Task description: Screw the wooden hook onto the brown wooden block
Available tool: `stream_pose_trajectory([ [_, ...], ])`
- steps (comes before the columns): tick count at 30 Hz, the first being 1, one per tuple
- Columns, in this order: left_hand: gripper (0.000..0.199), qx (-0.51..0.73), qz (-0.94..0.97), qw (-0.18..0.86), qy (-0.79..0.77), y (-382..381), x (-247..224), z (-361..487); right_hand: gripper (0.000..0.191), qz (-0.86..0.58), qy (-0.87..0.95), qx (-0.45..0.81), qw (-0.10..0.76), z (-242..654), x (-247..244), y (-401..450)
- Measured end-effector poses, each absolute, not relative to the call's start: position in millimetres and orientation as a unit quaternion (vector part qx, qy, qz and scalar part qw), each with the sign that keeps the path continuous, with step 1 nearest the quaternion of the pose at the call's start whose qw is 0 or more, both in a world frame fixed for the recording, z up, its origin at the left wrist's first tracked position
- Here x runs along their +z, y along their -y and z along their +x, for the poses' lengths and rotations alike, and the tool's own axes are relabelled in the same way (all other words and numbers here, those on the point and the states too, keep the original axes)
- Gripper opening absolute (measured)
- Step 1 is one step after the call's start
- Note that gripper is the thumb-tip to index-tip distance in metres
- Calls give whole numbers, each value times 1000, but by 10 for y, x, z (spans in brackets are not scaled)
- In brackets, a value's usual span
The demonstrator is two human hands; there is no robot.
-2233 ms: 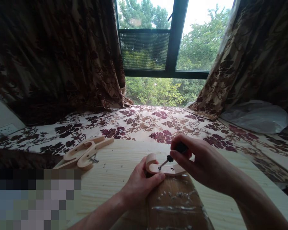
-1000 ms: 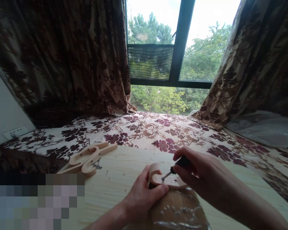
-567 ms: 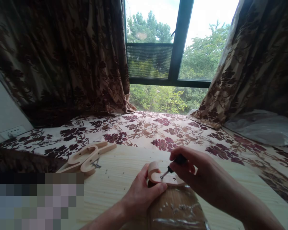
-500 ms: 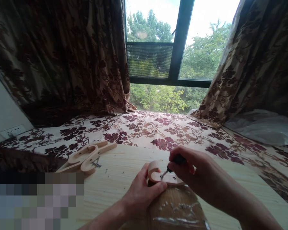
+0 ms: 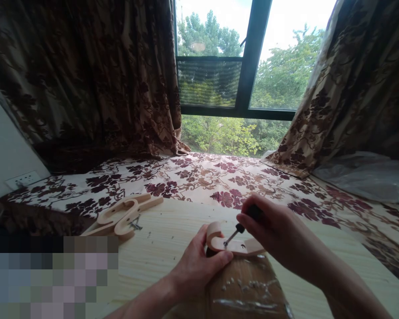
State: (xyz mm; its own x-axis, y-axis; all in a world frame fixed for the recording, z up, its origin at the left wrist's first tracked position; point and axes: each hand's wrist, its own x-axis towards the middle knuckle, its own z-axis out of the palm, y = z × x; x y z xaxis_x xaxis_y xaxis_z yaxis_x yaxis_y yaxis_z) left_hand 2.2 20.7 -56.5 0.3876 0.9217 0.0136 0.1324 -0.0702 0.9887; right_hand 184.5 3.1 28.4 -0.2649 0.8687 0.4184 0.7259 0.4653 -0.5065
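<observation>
A pale wooden hook (image 5: 232,244) with a curled end lies across the end of a brown wooden piece (image 5: 246,288) partly wrapped in clear plastic. My left hand (image 5: 201,263) grips the hook's curled end, thumb pressed along its near side. My right hand (image 5: 269,226) is closed around the black handle of a screwdriver (image 5: 232,236). Its tip meets a screw (image 5: 225,244) in one of the hook's holes. A second hole shows to the right of it.
More wooden hooks (image 5: 126,215) are stacked at the left on the pale wooden board (image 5: 159,261). Several loose screws (image 5: 137,223) lie beside them, with small dark bits scattered nearby. Behind the board spreads a floral cloth (image 5: 199,177); a plastic bag (image 5: 365,177) rests at the right.
My right hand has turned and lifted slightly, so the screwdriver stands a bit higher with more of its shaft showing. The left hand keeps its grip on the hook.
</observation>
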Motion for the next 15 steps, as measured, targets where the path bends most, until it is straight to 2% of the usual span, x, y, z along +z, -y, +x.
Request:
stream_pose_trajectory([
  [4,26,368,633,543,-411,-200,-568,16,16,-528,776,81,336,1854,280,-61],
  [10,25,367,634,537,-419,-193,-558,32,4,-468,812,143,319,1935,309,13],
  [15,25,362,634,537,-422,-197,-547,35,15,-496,793,118,332,1849,311,-22],
])
